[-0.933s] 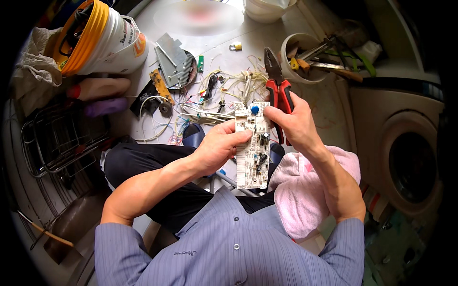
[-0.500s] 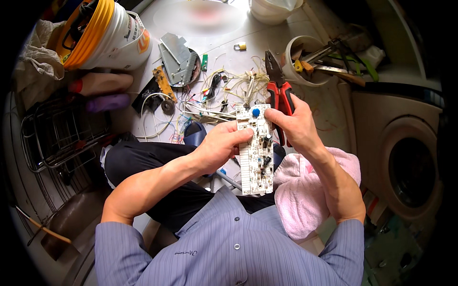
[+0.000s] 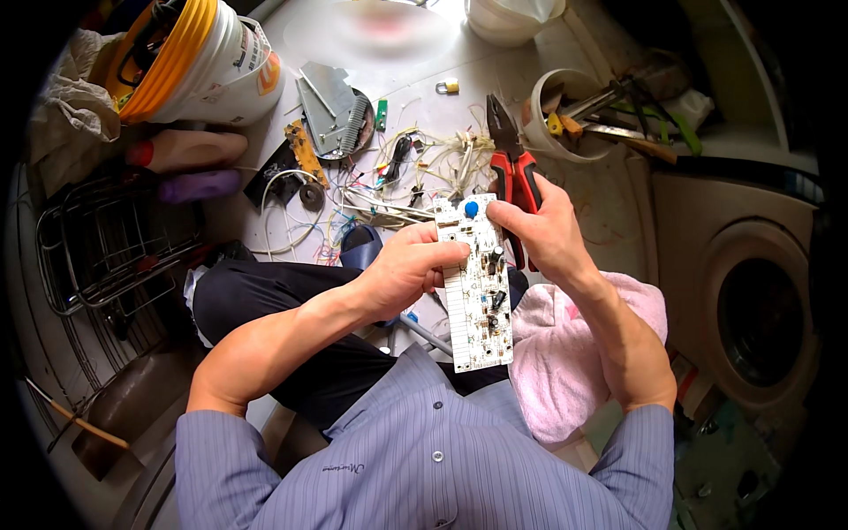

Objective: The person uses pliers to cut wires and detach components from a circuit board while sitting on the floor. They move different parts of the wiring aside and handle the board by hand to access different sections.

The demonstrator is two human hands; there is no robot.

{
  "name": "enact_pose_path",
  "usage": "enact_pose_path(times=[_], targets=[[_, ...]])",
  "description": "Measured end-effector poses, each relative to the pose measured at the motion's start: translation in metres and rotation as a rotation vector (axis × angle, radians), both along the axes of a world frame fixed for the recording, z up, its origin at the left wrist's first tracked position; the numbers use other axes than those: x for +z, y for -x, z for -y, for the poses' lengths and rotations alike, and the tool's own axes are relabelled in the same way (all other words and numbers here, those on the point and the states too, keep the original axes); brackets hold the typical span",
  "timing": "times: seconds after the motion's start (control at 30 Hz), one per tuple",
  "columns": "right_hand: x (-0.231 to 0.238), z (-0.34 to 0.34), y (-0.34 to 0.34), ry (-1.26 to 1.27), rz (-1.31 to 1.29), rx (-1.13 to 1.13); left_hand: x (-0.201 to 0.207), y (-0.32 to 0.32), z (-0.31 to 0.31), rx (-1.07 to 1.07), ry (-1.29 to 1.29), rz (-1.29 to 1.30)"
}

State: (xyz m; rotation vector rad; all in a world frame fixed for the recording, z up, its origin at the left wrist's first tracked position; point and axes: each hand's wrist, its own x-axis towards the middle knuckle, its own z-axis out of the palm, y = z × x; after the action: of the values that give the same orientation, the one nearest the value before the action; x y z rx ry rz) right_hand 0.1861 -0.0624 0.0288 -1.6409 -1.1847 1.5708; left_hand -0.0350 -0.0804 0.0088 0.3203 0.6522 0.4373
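Note:
Above my lap I hold a pale circuit board (image 3: pixel 477 340) lengthwise. It carries a round blue part near its far end and several small dark components along its right side. My left hand (image 3: pixel 408 269) grips the board's left edge, thumb on top. My right hand (image 3: pixel 549 225) has its thumb on the far right corner of the board. In the same hand is a pair of pliers (image 3: pixel 517 177) with red and black handles, jaws pointing away from me. The fingers beneath the board are hidden.
A tangle of cut wires (image 3: pixel 424 172) spreads over the floor ahead. Left of it lie metal scraps (image 3: pixel 322 106) and a white bucket (image 3: pixel 234 84). A tub of tools (image 3: pixel 565 146) stands at the right, near a front-loading washing machine (image 3: pixel 738 274). A pink towel (image 3: pixel 565 380) drapes beside my right forearm.
The near end of the circuit board has swung slightly right and toward me, and its tilt has altered. The pliers have shifted slightly left; both hands keep their hold.

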Motion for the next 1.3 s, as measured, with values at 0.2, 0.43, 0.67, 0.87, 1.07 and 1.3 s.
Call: enact_pose_path(times=[0.2,0.43,0.67,0.87,1.07,1.3], targets=[[-0.005,0.004,0.002,-0.149,0.045,-0.018,-0.014,-0.003,0.004,0.077,-0.032,-0.147],[0.007,0.009,0.009,-0.208,0.029,-0.01,-0.006,-0.008,0.0,0.148,0.042,-0.118],[0.002,0.01,0.008,-0.197,0.028,-0.014,-0.013,-0.006,0.0,0.105,-0.003,-0.115],[0.004,0.009,0.004,-0.165,0.009,-0.03,-0.015,-0.002,0.004,0.069,-0.128,-0.208],[0.007,0.012,0.004,-0.24,-0.014,-0.065,-0.002,0.0,-0.002,0.023,-0.424,-0.401],[0.002,0.016,-0.001,-0.388,0.072,0.008,0.005,0.006,-0.007,0.168,-0.41,-0.355]])
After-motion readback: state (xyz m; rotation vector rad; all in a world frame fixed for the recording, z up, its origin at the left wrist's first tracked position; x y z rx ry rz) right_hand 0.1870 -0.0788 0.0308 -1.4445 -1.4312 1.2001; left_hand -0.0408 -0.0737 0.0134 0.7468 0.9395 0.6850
